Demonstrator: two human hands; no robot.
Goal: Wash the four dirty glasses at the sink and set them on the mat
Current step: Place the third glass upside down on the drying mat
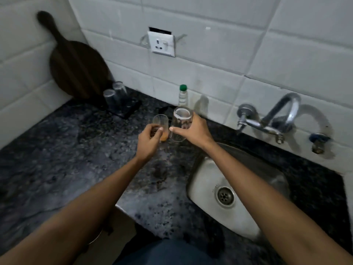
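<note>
Over the counter left of the sink, her left hand grips a dirty glass, right hand another glass.

Back wall and counter clutter

A dark round wooden board leans in the tiled corner; a white wall socket sits above a clear bottle with a green cap standing on the speckled granite counter.

The left hand hides the dirty glass's lower side; everything is motion-blurred.
</note>
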